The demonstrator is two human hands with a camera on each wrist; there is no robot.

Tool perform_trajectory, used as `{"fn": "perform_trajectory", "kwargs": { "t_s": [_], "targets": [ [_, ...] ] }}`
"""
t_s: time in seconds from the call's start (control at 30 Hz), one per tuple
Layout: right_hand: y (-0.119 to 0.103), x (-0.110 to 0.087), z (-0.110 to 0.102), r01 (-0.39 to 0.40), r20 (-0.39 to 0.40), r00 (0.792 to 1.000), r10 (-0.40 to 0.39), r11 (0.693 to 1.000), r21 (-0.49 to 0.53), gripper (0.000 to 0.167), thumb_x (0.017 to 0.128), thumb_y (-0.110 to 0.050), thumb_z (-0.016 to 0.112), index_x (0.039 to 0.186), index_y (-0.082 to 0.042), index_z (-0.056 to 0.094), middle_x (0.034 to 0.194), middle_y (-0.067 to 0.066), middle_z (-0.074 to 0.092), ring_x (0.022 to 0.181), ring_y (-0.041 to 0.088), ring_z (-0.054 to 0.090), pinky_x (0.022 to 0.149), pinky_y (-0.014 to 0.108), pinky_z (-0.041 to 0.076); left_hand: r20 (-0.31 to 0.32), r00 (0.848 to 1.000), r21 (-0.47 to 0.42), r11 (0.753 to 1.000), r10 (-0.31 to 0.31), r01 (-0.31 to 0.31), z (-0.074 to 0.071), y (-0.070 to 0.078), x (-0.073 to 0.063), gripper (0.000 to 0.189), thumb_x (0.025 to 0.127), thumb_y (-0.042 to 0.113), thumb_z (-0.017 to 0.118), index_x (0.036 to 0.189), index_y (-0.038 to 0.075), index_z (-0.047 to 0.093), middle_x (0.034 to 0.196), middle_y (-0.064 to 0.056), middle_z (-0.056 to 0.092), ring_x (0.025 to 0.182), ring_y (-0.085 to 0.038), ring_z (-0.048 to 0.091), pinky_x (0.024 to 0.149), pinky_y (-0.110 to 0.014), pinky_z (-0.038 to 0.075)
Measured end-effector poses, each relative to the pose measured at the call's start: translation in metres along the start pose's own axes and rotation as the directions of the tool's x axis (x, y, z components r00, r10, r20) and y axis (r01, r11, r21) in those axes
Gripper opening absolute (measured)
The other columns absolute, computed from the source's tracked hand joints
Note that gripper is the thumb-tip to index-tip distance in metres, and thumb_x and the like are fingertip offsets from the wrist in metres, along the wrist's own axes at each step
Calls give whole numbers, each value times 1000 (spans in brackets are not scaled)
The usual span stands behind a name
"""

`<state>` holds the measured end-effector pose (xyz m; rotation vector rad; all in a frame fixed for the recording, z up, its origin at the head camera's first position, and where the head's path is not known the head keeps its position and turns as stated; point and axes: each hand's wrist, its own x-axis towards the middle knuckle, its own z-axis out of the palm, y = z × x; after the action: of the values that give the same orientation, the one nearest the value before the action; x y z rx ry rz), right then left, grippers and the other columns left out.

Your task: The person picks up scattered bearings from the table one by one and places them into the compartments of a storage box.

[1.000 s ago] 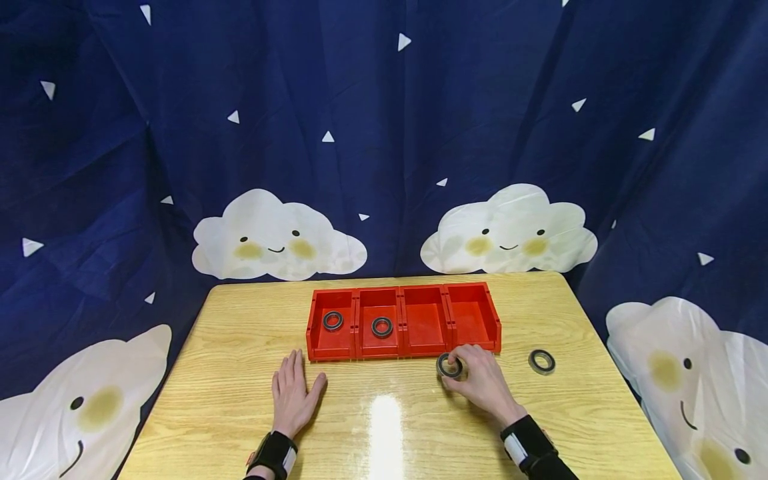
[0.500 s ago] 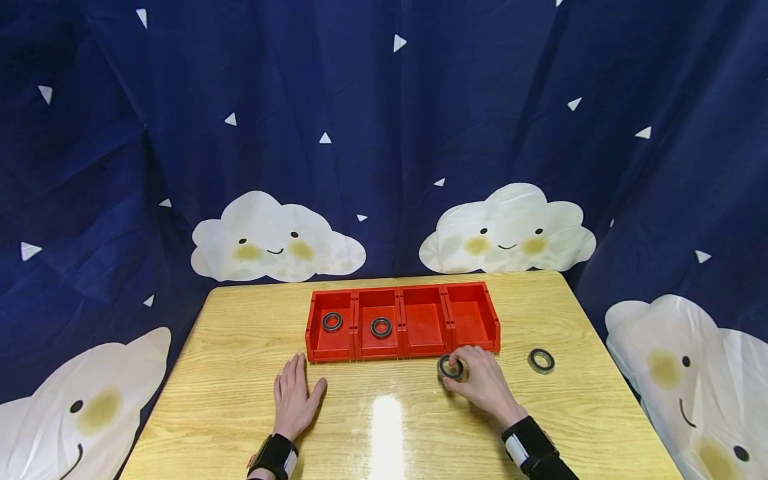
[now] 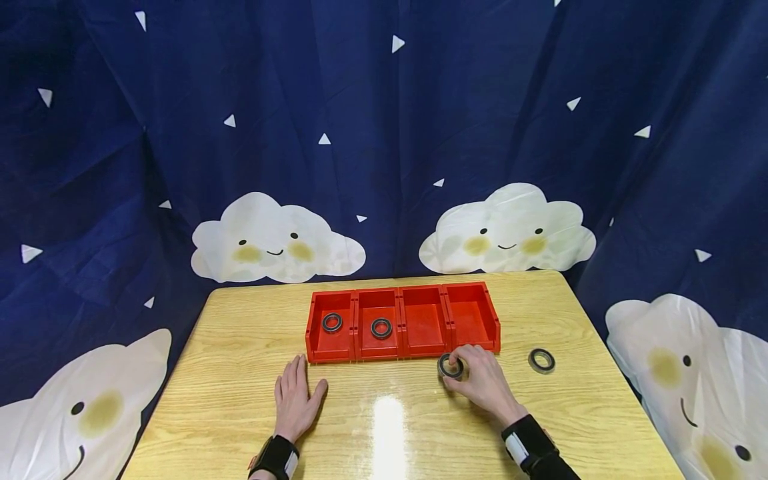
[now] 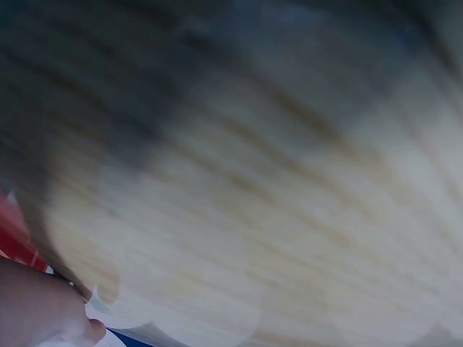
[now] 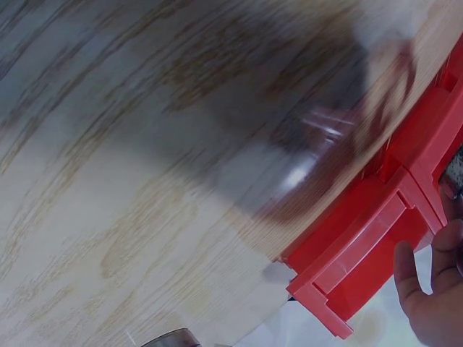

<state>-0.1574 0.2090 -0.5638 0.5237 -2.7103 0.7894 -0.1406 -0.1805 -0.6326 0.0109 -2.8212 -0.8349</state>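
A dark, open-centred ring point(image 3: 441, 367) with a greyer outer edge, its flat face turned upward, is pinched at its right side by the right hand point(image 3: 485, 383), just in front of the red bins point(image 3: 403, 327).

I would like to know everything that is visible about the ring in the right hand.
The ring is round and fairly thin, with a dark upper face, an open centre and a paler outer side that looks metallic; it resembles a bearing. Its face is turned mostly upward. The right hand pinches it, partly covering its right side. It is in front of the red bins, outside them. Whether it touches the table is unclear.
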Motion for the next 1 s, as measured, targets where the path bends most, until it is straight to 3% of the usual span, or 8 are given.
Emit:
{"fn": "perform_trajectory", "kwargs": {
  "t_s": [0.57, 1.0],
  "targets": [
    [6, 7, -8, 16, -21, 1000, -15, 1000, 17, 31, 64, -27, 83, 82, -17, 60, 79, -4, 57, 71, 13, 42, 63, 30, 35, -15, 1000, -4, 1000, 12, -12, -1, -2, 0, 76, 89, 40, 55, 144, -1, 24, 145, -21, 25, 134, -38, 15, 105, -56, 4],
    [7, 9, -9, 59, -41, 997, -59, 998, 0, 32, 62, -27, 84, 80, -17, 60, 74, -5, 56, 69, 11, 40, 63, 30, 32, -69, 996, 10, 998, 59, -59, -1, -3, 0, 74, 88, 39, 56, 142, -3, 28, 143, -22, 28, 131, -40, 19, 103, -57, 8]
  ]
}}
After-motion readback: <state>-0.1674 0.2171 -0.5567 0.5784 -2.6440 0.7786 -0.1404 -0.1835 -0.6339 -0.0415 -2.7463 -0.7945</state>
